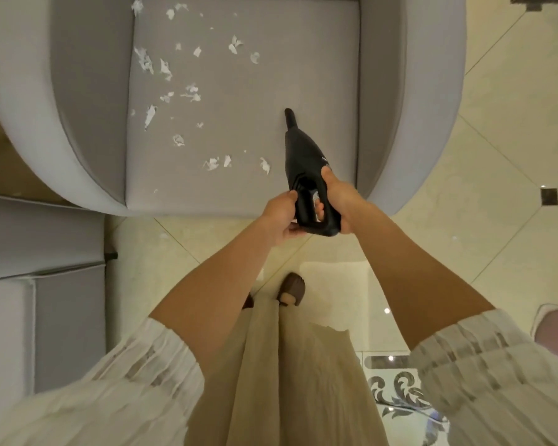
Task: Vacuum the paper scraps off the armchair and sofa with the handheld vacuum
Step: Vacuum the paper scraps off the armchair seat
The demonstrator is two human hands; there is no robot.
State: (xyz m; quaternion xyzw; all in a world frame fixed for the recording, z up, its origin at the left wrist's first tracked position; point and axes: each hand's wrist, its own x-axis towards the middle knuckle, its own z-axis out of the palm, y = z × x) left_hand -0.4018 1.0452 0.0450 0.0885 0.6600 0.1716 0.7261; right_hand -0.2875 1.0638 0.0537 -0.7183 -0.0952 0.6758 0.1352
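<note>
The right hand's fingers (319,210) curl through the loop handle of the black handheld vacuum (305,169), thumb lying along the top of its body, so the right hand (335,197) grasps it firmly. The left hand (279,217) holds the rear end of the same handle, thumb on the near side and fingers cupped beneath. The vacuum hangs over the front right part of the armchair seat (303,66), its narrow nozzle (290,119) pointing toward the chair back; whether the tip touches the cushion cannot be told. White paper scraps (187,94) lie scattered left of the vacuum, across the left and middle of the seat, the nearest one (264,165) just beside the vacuum's body. The grey armchair (29,101) curves round the seat. Left of the armchair stands a grey sofa (45,239). Below the vacuum, on the pale tiled floor (496,140), a brown shoe (293,288) shows under a beige skirt (287,381).
</note>
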